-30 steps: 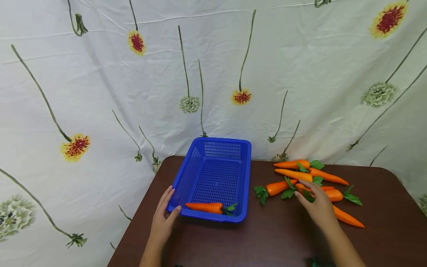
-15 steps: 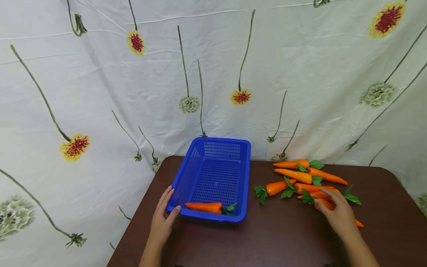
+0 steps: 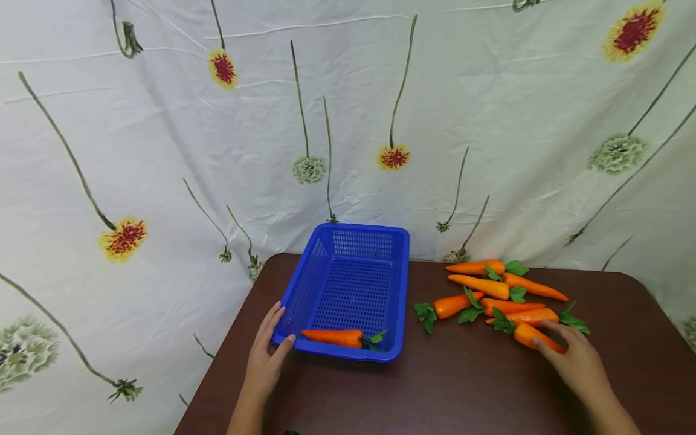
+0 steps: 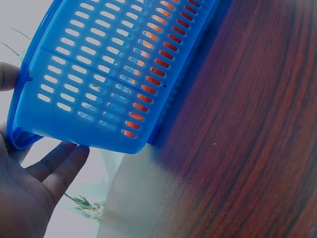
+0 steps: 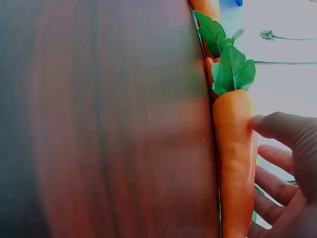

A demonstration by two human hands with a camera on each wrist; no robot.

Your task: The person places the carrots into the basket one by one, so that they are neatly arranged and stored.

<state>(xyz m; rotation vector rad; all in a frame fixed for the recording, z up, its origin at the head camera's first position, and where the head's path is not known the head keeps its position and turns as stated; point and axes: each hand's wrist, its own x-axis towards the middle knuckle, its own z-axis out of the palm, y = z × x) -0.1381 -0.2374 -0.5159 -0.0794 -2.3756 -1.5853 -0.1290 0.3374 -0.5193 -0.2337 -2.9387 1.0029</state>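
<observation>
Carrot within the right grip: lying on the worktop, between three and four o'clock from the blue basket, and pointing toward ten o'clock with its leaves. Pinching at right, with thumb on the near flank and fingers reaching round the far one; showing no clear sign of firmness. With the left grip, touching the basket's eight-o'clock corner through extended fingers and thumb, not clutching. Showing glossy, smooth skin, hence probably handling as light, stiff and somewhat slippery along the taper; seeming unlikely to bruise. Best being held around the thick shoulder, just below the leaves, rather than by the thin, likely flexible foliage, now lying close against neighbouring carrots toward eleven o'clock.
</observation>
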